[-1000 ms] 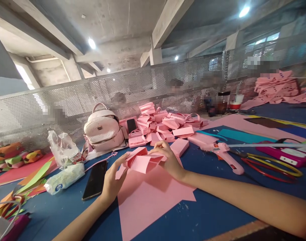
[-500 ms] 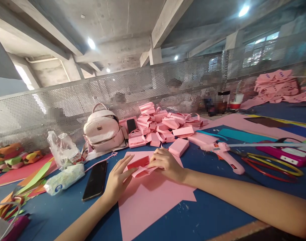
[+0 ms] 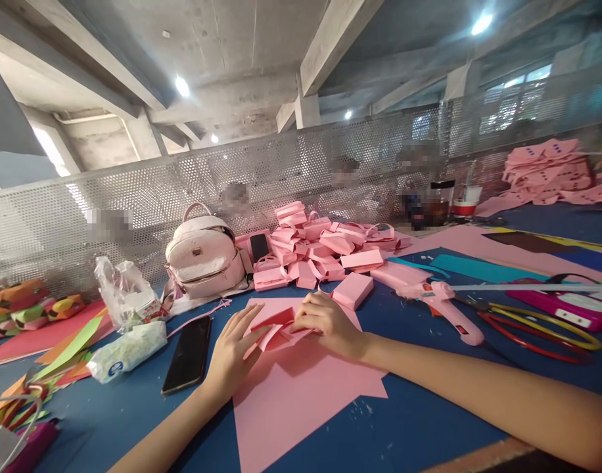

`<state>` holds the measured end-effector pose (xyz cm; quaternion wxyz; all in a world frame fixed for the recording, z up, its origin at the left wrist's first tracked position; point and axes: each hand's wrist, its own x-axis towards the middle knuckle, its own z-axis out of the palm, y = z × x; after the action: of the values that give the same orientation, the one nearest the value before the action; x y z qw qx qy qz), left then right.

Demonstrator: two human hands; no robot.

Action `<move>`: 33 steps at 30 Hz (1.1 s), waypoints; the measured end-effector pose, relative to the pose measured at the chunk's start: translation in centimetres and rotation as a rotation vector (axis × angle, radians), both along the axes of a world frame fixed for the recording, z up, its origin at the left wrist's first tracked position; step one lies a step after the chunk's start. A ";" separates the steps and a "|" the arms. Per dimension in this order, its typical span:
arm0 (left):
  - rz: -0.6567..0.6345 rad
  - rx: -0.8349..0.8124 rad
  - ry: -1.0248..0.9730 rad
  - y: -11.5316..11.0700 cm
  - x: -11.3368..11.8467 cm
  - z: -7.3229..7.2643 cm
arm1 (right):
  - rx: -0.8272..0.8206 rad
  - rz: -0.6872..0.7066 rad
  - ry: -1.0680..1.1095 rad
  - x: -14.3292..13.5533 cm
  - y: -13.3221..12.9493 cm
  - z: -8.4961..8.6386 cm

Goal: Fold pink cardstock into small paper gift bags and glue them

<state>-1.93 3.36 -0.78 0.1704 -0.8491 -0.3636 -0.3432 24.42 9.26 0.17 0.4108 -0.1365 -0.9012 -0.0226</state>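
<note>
A small folded pink paper box (image 3: 276, 332) is held between my two hands, its open side and flaps facing me. My left hand (image 3: 235, 348) grips its left side, thumb at the front edge and fingers behind. My right hand (image 3: 326, 323) pinches the right-hand flaps with curled fingers. Beneath them lies a large pink sheet (image 3: 301, 387) on the blue table (image 3: 370, 430). Just behind my right hand rests a closed pink box (image 3: 353, 290), in front of a heap of folded pink boxes (image 3: 321, 243).
A black phone (image 3: 186, 355) lies left of my left hand. Farther back stand a pale backpack (image 3: 202, 255) and a plastic bag (image 3: 126, 289). On the right are a pink glue gun (image 3: 451, 310) and scissors (image 3: 542, 328). A perforated metal screen (image 3: 281, 161) runs behind.
The box's flaps have shifted slightly between my fingers, and its inner folds look more raised. Both hands stay in nearly the same place.
</note>
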 end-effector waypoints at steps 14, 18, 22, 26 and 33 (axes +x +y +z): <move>0.016 -0.002 0.071 0.0 0.2 -0.2 | 0.033 -0.015 -0.037 0.0 -0.4 0.3; 0.018 0.004 0.076 -0.1 0.1 -0.2 | 0.064 -0.027 -0.064 0.1 -0.4 0.4; 0.011 0.012 0.072 -0.1 0.2 -0.2 | 0.064 -0.024 -0.061 0.1 -0.4 0.5; 0.013 0.023 0.070 -0.1 0.2 -0.1 | 0.044 -0.011 -0.040 0.0 -0.4 0.4; 0.048 0.027 0.065 -0.1 0.2 0.0 | 0.028 0.003 -0.020 0.0 -0.4 0.6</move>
<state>-1.77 3.25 -0.81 0.2019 -0.8484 -0.3736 -0.3161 24.43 8.81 0.78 0.4038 -0.1291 -0.9050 -0.0359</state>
